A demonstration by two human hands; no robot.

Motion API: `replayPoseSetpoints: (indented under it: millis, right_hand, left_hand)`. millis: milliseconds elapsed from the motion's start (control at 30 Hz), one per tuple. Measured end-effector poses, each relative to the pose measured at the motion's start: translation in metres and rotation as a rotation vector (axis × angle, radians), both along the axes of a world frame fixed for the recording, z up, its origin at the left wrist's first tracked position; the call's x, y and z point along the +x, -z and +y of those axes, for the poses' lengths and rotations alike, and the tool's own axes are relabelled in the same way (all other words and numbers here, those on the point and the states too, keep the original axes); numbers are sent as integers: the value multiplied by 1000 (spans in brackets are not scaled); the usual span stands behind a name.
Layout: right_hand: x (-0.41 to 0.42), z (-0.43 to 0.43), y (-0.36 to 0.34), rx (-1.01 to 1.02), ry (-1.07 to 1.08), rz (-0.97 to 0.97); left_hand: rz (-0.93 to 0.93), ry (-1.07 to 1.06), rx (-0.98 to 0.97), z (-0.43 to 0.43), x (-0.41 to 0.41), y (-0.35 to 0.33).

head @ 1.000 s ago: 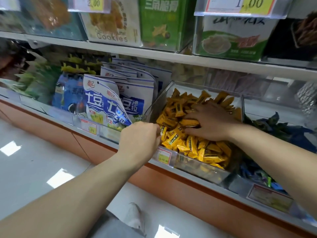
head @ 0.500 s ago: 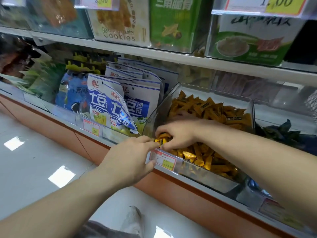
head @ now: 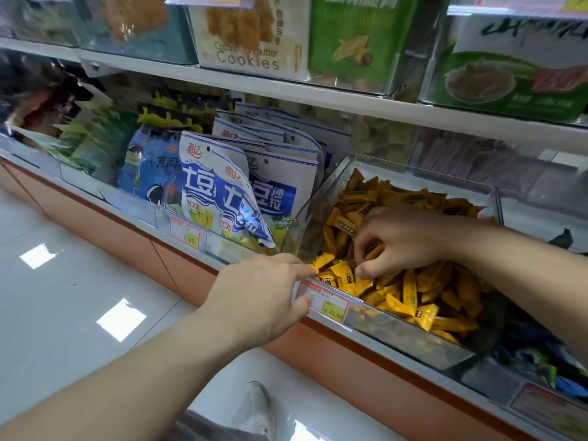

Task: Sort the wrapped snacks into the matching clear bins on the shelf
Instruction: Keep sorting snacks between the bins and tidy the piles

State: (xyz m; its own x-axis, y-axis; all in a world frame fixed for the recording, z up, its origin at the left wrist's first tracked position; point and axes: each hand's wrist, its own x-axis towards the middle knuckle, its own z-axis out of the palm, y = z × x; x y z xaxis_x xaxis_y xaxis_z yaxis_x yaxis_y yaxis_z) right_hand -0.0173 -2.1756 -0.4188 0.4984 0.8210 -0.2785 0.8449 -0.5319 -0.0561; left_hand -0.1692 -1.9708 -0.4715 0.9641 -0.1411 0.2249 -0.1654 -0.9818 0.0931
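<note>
The clear bin point(head: 313, 211) is sitting on the lower shelf at about three o'clock from the view's middle, and the yellow wrapped snacks point(head: 410, 294) are filling it in a loose heap. The right hand point(head: 401, 240) is reaching in from four o'clock, palm down, with its fingers curled tightly into the heap; it is pinching at least one yellow snack between thumb and fingertips, though how many it is holding cannot be told. The left hand point(head: 261, 294) is coming up from seven o'clock to the bin's front left corner, its forefinger lying over the top of the lip and its thumb pressing the left end of the red and yellow price tag point(head: 324, 302), so the lip is being pinched between them. At nine o'clock from the bin, blue and white bags point(head: 222, 198) are standing upright in the next compartment. At twelve o'clock, on the upper shelf point(head: 318, 93), a cookie box point(head: 248, 33) and a green box point(head: 356, 36) are standing side by side.
</note>
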Motion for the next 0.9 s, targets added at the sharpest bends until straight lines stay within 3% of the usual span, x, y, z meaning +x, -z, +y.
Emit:
replayPoseSetpoints:
  millis: [133, 200, 267, 333, 400, 600, 900]
  right_hand:
    - [-6, 13, -6, -15, 39, 51]
    - [-11, 31, -1, 81, 10, -44]
    - [-15, 50, 7, 138, 0, 33]
    - [-16, 61, 13, 44, 13, 202]
    - [-13, 62, 15, -108, 3, 248]
    - [-3, 40, 15, -255, -31, 105]
    - [-1, 2, 14, 87, -21, 125]
  left_hand:
    - [42, 60, -50, 6, 2, 2]
    - [60, 85, -73, 8, 2, 2]
    - [81, 108, -90, 9, 0, 3]
    - [92, 128, -88, 10, -2, 4]
    - [93, 124, -79, 12, -5, 5]
    - [107, 107, -20, 13, -13, 1]
    - [123, 92, -32, 12, -9, -3]
